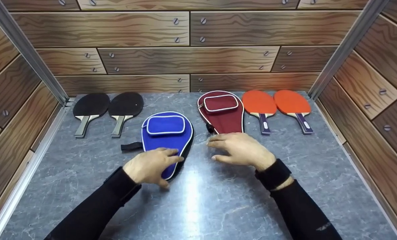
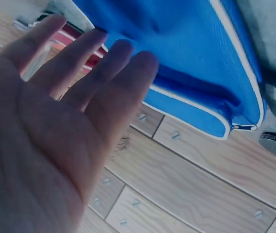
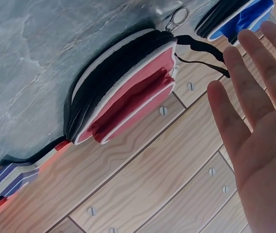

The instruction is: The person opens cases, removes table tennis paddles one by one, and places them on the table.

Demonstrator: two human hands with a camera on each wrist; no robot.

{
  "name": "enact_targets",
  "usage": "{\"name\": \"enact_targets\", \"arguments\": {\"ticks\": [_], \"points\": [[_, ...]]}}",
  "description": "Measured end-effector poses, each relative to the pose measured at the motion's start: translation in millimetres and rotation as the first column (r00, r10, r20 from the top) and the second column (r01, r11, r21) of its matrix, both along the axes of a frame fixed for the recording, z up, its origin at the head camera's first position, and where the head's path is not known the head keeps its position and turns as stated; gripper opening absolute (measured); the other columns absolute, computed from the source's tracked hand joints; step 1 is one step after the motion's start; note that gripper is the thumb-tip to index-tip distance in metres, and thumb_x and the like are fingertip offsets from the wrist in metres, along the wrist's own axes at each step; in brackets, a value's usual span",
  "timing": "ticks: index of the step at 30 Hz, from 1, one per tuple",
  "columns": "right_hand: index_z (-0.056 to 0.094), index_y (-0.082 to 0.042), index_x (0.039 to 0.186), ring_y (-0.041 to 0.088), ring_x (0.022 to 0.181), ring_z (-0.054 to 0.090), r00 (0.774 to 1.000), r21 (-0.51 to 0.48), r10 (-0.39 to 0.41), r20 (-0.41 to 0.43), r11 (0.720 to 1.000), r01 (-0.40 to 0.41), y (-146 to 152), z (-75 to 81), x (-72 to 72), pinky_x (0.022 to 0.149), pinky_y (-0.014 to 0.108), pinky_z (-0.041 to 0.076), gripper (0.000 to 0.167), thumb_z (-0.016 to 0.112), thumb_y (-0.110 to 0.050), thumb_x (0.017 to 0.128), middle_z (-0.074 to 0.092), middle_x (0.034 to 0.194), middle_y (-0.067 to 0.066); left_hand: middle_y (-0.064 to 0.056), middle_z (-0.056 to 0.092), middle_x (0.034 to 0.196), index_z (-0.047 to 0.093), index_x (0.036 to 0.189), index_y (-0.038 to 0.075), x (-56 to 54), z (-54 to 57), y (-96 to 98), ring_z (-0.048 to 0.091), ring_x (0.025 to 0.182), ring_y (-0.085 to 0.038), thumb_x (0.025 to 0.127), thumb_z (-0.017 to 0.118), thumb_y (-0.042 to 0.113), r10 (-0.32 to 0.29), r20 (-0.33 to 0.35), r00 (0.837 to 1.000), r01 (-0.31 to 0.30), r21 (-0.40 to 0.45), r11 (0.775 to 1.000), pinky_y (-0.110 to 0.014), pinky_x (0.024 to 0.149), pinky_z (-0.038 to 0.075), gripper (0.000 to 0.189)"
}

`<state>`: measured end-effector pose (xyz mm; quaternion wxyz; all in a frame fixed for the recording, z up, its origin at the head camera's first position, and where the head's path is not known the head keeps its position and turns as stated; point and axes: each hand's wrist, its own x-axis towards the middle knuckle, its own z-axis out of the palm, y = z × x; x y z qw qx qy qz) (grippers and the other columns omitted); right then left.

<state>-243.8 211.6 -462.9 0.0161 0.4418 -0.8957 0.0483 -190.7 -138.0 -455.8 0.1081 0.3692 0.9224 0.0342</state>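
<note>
A blue table tennis bat case (image 1: pixel 160 140) with white piping and a small front pocket lies left of the middle. My left hand (image 1: pixel 152 166) is over its narrow lower end, fingers extended and holding nothing. In the left wrist view the fingertips overlap the blue cloth of the case. Farther back lies a dark red bat case (image 1: pixel 222 120) of the same shape, its zip pull (image 3: pixel 178 17) showing in the right wrist view. At its narrow end is my right hand (image 1: pixel 241 150), fingers loosely stretched with nothing in them; it hides the tip of that case.
Two black bats (image 1: pixel 91 104) lie at the back left, handles toward me. Two orange-red bats (image 1: pixel 259 102) lie right of the red case. A black strap (image 1: pixel 132 146) sticks out from the blue case. Wood-patterned walls (image 1: pixel 145 30) enclose the grey table (image 1: pixel 225 206) on three sides.
</note>
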Motion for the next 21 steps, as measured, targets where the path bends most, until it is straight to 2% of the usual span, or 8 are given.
{"name": "enact_targets", "arguments": {"ticks": [3,6,10,15,21], "points": [[0.078,-0.019,0.156,0.026,0.148,0.076,1.0,-0.006,-0.006,0.003,1.0,0.006,3.0,0.5,-1.5,0.116,0.055,0.067,0.055,0.077,-0.051,0.111,0.077,0.16,0.004,-0.02,0.062,0.176,0.067,0.165,0.013,0.1,-5.1,-3.4,0.064,0.16,-0.044,0.082,0.108,0.033,-0.01,-0.042,0.999,0.01,-0.003,1.0,-0.057,0.133,0.056,0.095],[0.077,-0.019,0.157,0.026,0.149,0.075,1.0,-0.013,-0.012,0.006,1.0,0.012,6.0,0.9,-3.1,0.116,0.056,0.067,0.055,0.076,-0.051,0.112,0.077,0.161,0.005,-0.021,0.062,0.176,0.067,0.165,0.01,-6.4,-9.0,-6.9,0.064,0.159,-0.045,0.084,0.106,0.029,-0.01,-0.064,0.998,0.01,0.0,1.0,-0.057,0.134,0.055,0.091],[0.077,-0.019,0.157,0.026,0.151,0.074,1.0,-0.021,-0.024,0.01,0.999,0.025,9.8,1.4,-4.2,0.117,0.056,0.067,0.055,0.077,-0.05,0.111,0.077,0.162,0.005,-0.022,0.059,0.177,0.064,0.166,0.006,-21.7,-13.5,-10.1,0.062,0.161,-0.047,0.092,0.099,0.024,0.001,-0.061,0.998,0.0,0.013,1.0,-0.06,0.138,0.05,0.084],[0.078,-0.019,0.156,0.026,0.149,0.075,0.999,-0.028,-0.033,0.016,0.999,0.033,12.8,1.3,-5.5,0.117,0.056,0.066,0.054,0.078,-0.049,0.111,0.077,0.16,0.004,-0.025,0.059,0.176,0.062,0.166,0.001,-43.8,-20.8,-12.8,0.06,0.162,-0.049,0.098,0.093,0.019,0.008,-0.093,0.996,-0.005,0.035,0.999,-0.062,0.139,0.047,0.077],[0.077,-0.019,0.157,0.027,0.15,0.075,0.998,-0.015,-0.055,0.022,0.998,0.056,14.5,2.1,-6.3,0.119,0.056,0.065,0.056,0.076,-0.052,0.111,0.077,0.161,0.004,-0.027,0.062,0.173,0.063,0.164,-0.003,-66.1,-27.8,-13.9,0.062,0.16,-0.049,0.098,0.091,0.01,0.025,-0.138,0.99,-0.017,0.054,0.998,-0.061,0.138,0.049,0.073]]}}
